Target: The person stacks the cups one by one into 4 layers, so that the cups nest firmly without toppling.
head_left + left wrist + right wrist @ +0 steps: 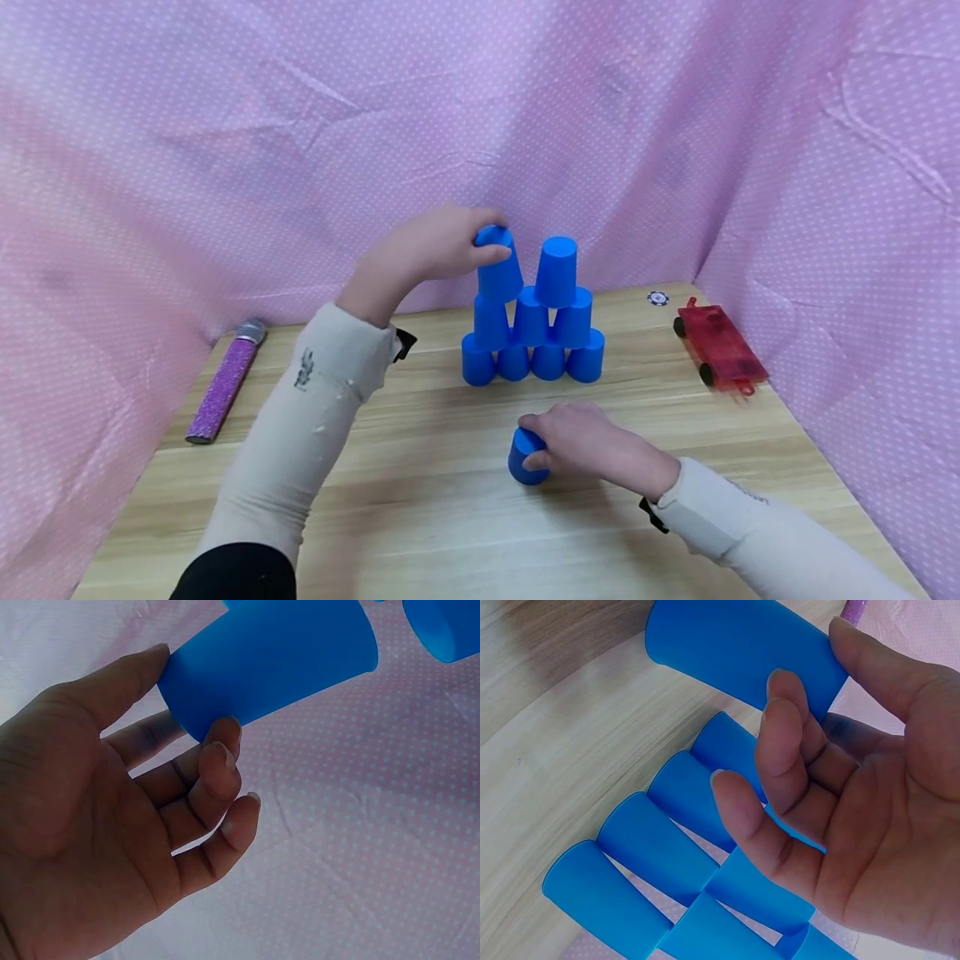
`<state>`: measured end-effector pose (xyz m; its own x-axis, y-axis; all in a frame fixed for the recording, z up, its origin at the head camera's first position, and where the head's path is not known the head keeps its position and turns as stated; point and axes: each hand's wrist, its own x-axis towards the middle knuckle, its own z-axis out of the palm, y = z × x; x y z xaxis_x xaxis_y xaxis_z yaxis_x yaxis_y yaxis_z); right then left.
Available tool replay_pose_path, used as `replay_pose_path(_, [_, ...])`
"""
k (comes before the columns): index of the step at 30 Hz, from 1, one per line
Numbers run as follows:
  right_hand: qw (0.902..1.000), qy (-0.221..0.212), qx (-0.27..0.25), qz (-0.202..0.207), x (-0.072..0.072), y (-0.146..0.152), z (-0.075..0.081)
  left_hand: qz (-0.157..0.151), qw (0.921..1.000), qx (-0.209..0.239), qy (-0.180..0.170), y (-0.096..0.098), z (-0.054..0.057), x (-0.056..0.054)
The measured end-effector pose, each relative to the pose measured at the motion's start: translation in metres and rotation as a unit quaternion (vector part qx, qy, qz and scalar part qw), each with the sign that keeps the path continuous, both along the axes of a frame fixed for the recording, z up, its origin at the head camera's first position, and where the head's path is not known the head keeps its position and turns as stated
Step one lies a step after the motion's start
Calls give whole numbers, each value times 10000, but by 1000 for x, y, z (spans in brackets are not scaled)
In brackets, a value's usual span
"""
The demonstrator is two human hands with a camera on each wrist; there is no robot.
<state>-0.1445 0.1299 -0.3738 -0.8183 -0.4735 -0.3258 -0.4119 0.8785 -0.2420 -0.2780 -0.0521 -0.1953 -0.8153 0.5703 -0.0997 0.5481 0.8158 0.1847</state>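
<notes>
At the upper left of a stack of upside-down blue cups, my left hand (438,243) pinches a cup (500,279) near its closed end, between thumb and fingers. This cup is slightly tilted, its rim right at the middle row. Another cup (557,275) stands to its right on the same level. Below them are a middle row of three cups (531,318) and a bottom row of several (478,363). Nearer the front, my right hand (588,446) grips a single upside-down blue cup (522,462) by its upper part; the right wrist view shows the stack beyond it.
A purple glitter microphone (225,385) lies on the wooden table (405,517) at the left. Toward the right edge are a red toy cart (720,343) with black wheels and a small round chip (657,298). Pink dotted cloth (360,125) hangs behind and at both sides.
</notes>
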Motion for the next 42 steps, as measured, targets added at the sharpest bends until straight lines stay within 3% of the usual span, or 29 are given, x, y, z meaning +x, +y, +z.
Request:
replay_pose_path(5, [10000, 38, 8, 36, 0, 1, -1, 170, 9998, -95, 9, 10, -9, -15])
replay_pose_path(10, [9999, 32, -48, 106, 0, 0, 0, 227, 9994, -243, 30, 13, -16, -21])
replay_pose_path(42, [10000, -52, -2, 41, -3, 0, 0, 79, 9998, -183, 67, 22, -37, -31])
